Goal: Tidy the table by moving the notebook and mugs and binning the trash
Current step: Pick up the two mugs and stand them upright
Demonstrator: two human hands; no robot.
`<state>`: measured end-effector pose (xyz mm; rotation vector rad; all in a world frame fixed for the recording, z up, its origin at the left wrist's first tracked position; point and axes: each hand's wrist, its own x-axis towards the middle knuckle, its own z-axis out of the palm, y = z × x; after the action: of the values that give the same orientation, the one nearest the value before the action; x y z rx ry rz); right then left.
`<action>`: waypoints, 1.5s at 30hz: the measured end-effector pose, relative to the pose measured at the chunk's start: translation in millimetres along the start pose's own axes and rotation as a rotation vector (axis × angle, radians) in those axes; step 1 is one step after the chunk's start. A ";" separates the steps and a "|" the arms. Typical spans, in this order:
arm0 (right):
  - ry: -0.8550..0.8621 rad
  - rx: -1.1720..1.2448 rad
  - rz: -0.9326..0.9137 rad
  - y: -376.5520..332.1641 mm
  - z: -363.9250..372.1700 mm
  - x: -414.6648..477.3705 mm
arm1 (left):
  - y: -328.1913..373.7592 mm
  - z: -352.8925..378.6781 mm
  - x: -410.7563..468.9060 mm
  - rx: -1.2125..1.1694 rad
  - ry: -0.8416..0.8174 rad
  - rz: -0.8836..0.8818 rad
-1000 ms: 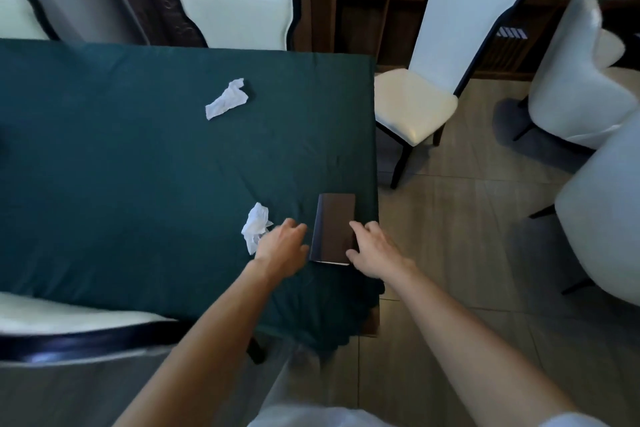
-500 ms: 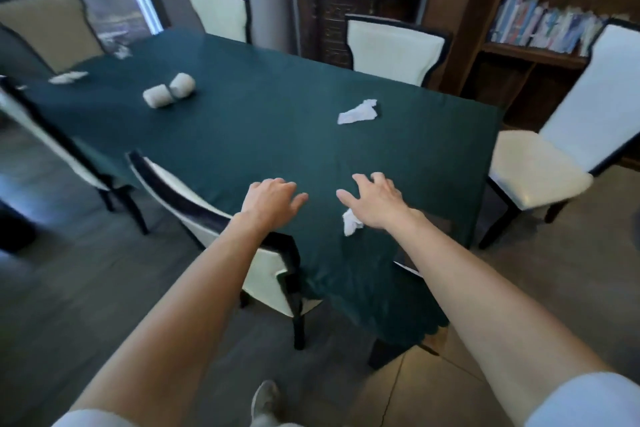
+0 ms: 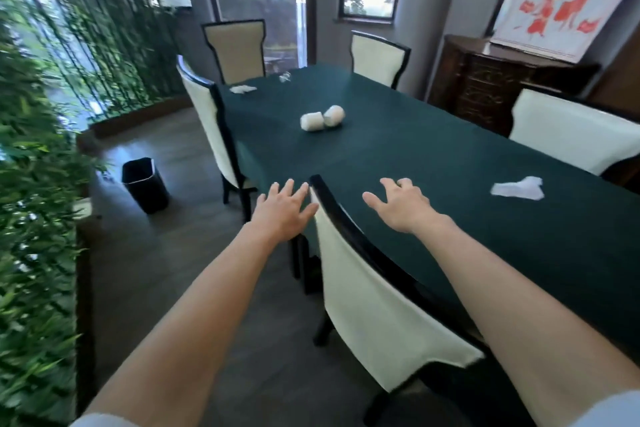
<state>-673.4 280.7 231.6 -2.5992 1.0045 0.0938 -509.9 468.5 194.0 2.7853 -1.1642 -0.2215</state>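
Observation:
Two white mugs (image 3: 322, 117) lie on their sides, touching, near the middle of the green-clothed table (image 3: 433, 163). A crumpled white tissue (image 3: 517, 188) lies at the right. More white trash (image 3: 243, 89) and a small clear scrap (image 3: 284, 77) lie at the far end. A black bin (image 3: 145, 185) stands on the floor at the left. My left hand (image 3: 282, 210) hovers open beside a chair's top rail. My right hand (image 3: 403, 203) hovers open above the table's near edge. Both hands hold nothing. The notebook is out of view.
A white chair (image 3: 374, 295) with a black frame stands right below my arms, another chair (image 3: 207, 121) further along the left side. More chairs line the far end and right side. A dark wooden cabinet (image 3: 491, 90) is at the back right, bamboo plants (image 3: 34, 184) at the left.
My view has swung left from the table's corner toward its far end. Both hands left the notebook and now hover open over the chair and table edge. The bin has come into view.

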 end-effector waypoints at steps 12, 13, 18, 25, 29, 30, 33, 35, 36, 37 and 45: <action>0.002 -0.023 -0.020 -131.0 15.2 132.0 | -136.5 -33.7 113.4 -0.042 -0.029 -0.033; -0.001 -0.025 -0.018 -135.2 15.8 145.3 | -141.5 -33.8 125.7 -0.046 -0.032 -0.032; -0.025 0.009 -0.019 -151.0 22.6 224.3 | -159.4 -33.6 198.6 -0.049 -0.063 -0.025; -0.089 0.129 0.010 -162.3 26.3 348.6 | -168.7 -46.3 320.8 -0.072 -0.115 -0.033; -0.104 0.198 0.025 -165.1 24.3 418.3 | -171.9 -54.5 387.2 -0.098 -0.115 -0.049; -0.107 0.207 0.030 -165.7 24.5 433.1 | -173.0 -55.0 401.5 -0.107 -0.117 -0.048; -0.117 0.223 0.047 -166.3 27.9 473.4 | -177.1 -51.8 439.3 -0.128 -0.129 -0.046; -0.120 0.233 0.066 -166.1 31.1 498.1 | -180.9 -49.1 464.6 -0.146 -0.143 -0.049; -0.117 0.240 0.077 -165.9 32.8 510.3 | -183.4 -47.7 477.8 -0.159 -0.147 -0.050; -0.114 0.249 0.091 -165.8 35.0 522.3 | -185.9 -46.3 491.0 -0.170 -0.154 -0.049; -0.105 0.397 0.282 -171.3 59.0 609.5 | -202.5 -23.5 620.9 -0.254 -0.243 0.038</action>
<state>-101.3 29.0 114.6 -2.0672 1.2072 0.0888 66.7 167.8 128.4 2.5637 -1.1442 -0.6705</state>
